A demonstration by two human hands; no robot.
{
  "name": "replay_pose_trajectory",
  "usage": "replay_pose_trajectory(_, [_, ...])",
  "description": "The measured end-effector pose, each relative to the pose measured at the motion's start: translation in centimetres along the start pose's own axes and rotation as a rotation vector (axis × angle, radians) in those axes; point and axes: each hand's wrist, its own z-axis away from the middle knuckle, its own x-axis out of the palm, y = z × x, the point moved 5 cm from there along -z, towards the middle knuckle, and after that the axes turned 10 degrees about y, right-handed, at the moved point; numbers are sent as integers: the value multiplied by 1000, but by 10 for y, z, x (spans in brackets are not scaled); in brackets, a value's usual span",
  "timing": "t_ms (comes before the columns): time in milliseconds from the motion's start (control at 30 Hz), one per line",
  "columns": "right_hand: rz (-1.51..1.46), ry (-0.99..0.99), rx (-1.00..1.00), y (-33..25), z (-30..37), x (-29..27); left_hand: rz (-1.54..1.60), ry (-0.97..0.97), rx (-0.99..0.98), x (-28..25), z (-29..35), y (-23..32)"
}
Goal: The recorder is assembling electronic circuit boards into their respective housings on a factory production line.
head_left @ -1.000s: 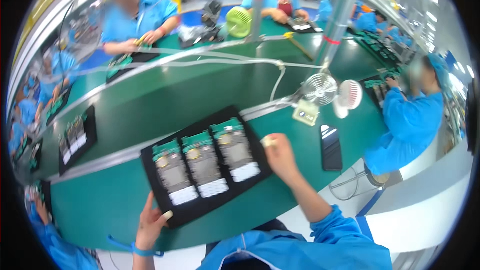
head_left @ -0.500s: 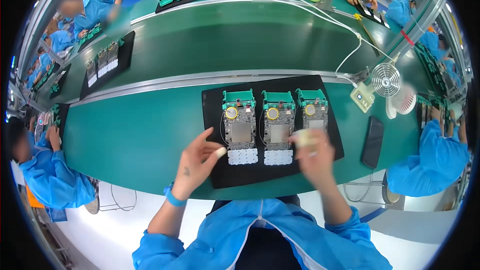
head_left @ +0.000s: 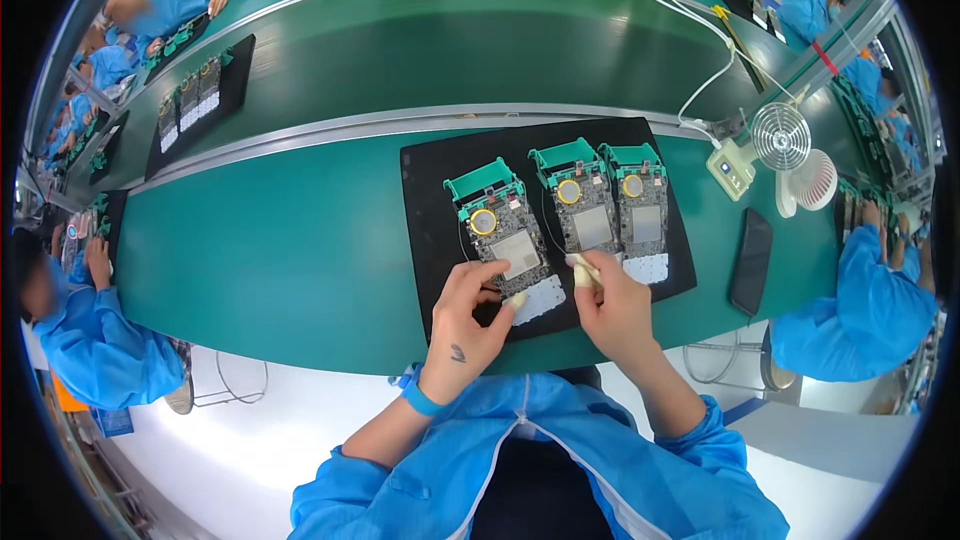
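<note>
Left hand: bent (head_left: 465, 325), thumb and a fingertip resting on the left circuit board (head_left: 513, 252); can't tell from where I'm standing if it's really gripping it.
Right hand: fingertips bunched together (head_left: 615, 310) by the lower end of the middle circuit board (head_left: 591, 227), pale finger covers (head_left: 586, 276) on; no clue if anything's pinched in there.
Boards: three in a row on the black mat (head_left: 425, 190), green frames up top, white strips at the bottom. Left one sits kinda crooked, right circuit board (head_left: 645, 224) pretty straight.
Bench: green (head_left: 270, 250), black phone (head_left: 750, 262) right of the mat, white fan (head_left: 808, 180) further back.
</note>
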Motion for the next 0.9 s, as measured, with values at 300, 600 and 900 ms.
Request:
replay_pose_trajectory(300, [-21,-130,81,-16,11,28,-95,109,74,3,-3,-1])
replay_pose_trajectory(600, [33,-56,-84,-16,12,33,-130,152,34,6,-5,1])
replay_pose_trajectory(900, [255,-98,-181,-30,11,38,-120,117,87,5,-7,-1])
